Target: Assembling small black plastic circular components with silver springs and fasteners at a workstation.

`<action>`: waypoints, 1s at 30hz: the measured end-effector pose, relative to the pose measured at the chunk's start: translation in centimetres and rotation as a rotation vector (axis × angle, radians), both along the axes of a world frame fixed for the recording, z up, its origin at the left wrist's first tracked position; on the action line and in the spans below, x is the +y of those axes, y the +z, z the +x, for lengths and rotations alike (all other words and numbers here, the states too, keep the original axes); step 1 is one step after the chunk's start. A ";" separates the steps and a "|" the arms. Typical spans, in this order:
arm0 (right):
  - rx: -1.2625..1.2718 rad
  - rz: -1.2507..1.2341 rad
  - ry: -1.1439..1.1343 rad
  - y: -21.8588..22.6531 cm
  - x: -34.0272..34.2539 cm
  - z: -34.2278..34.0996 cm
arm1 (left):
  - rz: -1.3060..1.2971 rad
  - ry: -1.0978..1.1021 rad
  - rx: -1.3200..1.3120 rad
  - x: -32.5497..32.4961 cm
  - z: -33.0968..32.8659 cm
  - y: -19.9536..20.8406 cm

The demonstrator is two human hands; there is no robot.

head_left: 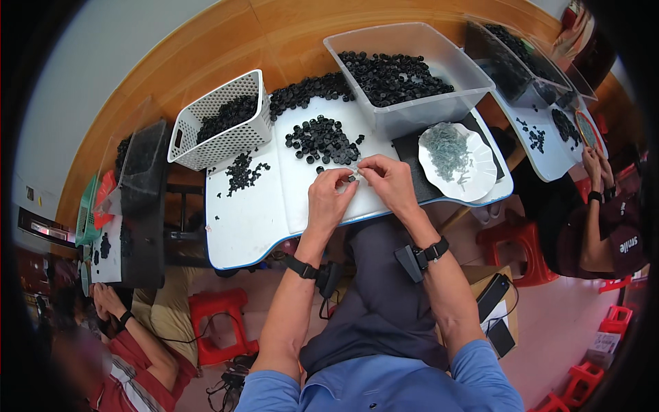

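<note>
My left hand [329,198] and my right hand [390,184] meet over the white table, fingertips pinched close together. A small black round part [351,178] shows at the left fingertips. The right fingers close on a tiny pale, clear-looking piece, mostly hidden by the fingertips. Just beyond my hands lies a loose pile of black round parts [322,137]. To the right, a white scalloped plate [484,180] bears a heap of thin, clear greenish pieces [447,152]. Smaller black parts [244,173] lie scattered to the left.
A white perforated basket [206,147] and a large clear bin [412,118], both with black parts, stand at the back. The plate rests partly on a dark mat [410,154]. People work at neighbouring tables left and right; red stools [221,323] stand on the floor.
</note>
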State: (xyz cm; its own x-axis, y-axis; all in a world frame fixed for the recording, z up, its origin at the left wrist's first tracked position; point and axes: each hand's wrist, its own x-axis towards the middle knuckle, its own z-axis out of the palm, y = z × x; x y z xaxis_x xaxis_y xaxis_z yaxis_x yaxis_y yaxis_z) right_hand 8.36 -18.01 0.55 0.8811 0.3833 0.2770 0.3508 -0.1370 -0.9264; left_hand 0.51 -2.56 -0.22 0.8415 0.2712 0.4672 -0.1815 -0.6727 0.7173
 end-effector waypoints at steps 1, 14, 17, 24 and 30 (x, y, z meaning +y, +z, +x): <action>0.012 0.013 0.008 0.0 0.2 -0.1 | 0.002 -0.001 0.003 0.1 0.0 -0.1; -0.423 -0.033 -0.015 -1.0 -0.2 -1.0 | -0.077 -0.035 -0.008 -0.4 0.4 -0.7; -0.531 0.004 -0.028 -2.0 1.6 -0.8 | -0.142 -0.017 0.086 1.2 -0.1 -1.4; -0.525 -0.044 -0.136 -2.9 1.3 0.1 | -0.177 -0.066 0.164 3.0 1.6 -3.3; -0.450 -0.098 -0.080 -3.3 1.0 -0.4 | -0.123 -0.032 0.214 3.0 0.8 -3.2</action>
